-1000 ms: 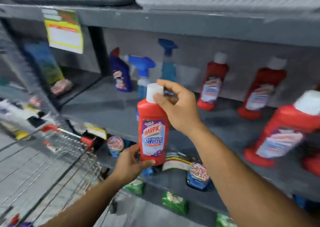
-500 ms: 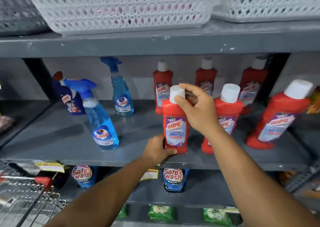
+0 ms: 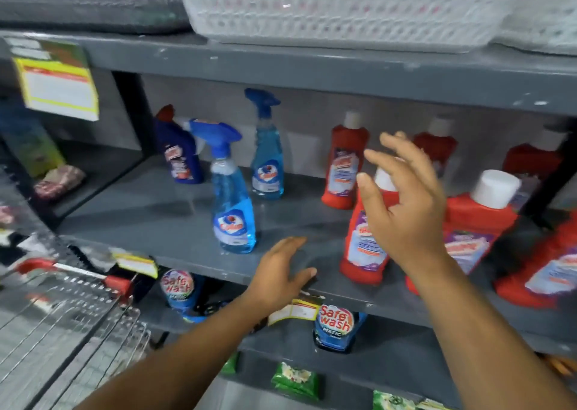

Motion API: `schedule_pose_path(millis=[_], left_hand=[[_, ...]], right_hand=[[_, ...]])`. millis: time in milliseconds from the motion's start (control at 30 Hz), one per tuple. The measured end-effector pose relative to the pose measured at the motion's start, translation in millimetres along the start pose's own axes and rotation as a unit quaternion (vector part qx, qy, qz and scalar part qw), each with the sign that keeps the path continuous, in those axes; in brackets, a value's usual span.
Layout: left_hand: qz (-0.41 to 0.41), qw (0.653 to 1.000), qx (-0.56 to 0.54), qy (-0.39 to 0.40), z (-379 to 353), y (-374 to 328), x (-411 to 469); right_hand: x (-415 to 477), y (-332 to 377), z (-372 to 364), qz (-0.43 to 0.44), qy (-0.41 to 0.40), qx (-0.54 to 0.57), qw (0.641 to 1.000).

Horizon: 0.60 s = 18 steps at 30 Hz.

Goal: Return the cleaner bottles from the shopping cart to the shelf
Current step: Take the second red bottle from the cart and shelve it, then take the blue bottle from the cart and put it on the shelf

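Note:
A red Harpic cleaner bottle point(image 3: 362, 247) with a white cap stands upright near the front of the grey shelf point(image 3: 156, 219). My right hand point(image 3: 406, 203) hovers just in front of it, fingers spread, holding nothing. My left hand point(image 3: 281, 272) lies open over the shelf's front edge, left of the bottle and apart from it. More red Harpic bottles point(image 3: 477, 222) stand to the right and behind. Two blue spray bottles point(image 3: 232, 197) and a dark blue bottle point(image 3: 179, 156) stand further left. The wire shopping cart point(image 3: 62, 322) with a red handle is at lower left.
White plastic baskets point(image 3: 343, 6) sit on the shelf above. Safe Wash bottles point(image 3: 335, 328) and green packets point(image 3: 295, 378) fill the lower shelves. A yellow price tag point(image 3: 56, 81) hangs at upper left. Bare shelf surface lies between the spray bottles and the red bottles.
Both hands have let go of the red Harpic bottle, which now stands on the shelf. The right hand has opened and drawn back; the left has slid left along the shelf edge.

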<state>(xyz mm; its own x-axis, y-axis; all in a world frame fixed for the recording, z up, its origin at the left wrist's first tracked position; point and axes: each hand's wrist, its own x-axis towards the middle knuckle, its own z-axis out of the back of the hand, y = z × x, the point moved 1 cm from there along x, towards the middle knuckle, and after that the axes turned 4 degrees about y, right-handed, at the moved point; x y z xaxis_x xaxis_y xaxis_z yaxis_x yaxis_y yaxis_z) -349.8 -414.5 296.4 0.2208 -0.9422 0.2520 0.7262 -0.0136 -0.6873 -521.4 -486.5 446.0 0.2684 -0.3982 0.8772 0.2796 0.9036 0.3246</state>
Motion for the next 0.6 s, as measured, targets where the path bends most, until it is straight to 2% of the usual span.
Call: schedule_pose_path(millis=[100,167,267,333,400,467,567,600], left_hand=[[0.015,0.994,0.015,-0.105,56,37,-44],[0.061,0.981,0.026,-0.184,100,69,-74],[0.158,0.951,0.076,-0.254,171,124,-121],[0.269,0.912,0.097,-0.294,217,172,-165],[0.4,0.864,0.073,-0.299,248,214,-207],[0.525,0.793,0.024,-0.308,270,256,-258],[0.625,0.697,-0.073,-0.344,280,300,-322],[0.637,0.677,-0.108,-0.353,279,310,-342]], right_hand=[[-4,27,-44,0.072,0.052,0.049,0.995],[-10,49,-85,0.092,0.124,0.113,0.982],[-22,84,-156,0.078,0.255,0.191,0.945],[-32,114,-213,0.063,0.349,0.225,0.908],[-40,139,-261,0.044,0.429,0.229,0.873],[-50,175,-316,0.049,0.494,0.241,0.834],[-72,225,-387,0.066,0.577,0.241,0.777],[-84,244,-413,0.067,0.614,0.238,0.75]])
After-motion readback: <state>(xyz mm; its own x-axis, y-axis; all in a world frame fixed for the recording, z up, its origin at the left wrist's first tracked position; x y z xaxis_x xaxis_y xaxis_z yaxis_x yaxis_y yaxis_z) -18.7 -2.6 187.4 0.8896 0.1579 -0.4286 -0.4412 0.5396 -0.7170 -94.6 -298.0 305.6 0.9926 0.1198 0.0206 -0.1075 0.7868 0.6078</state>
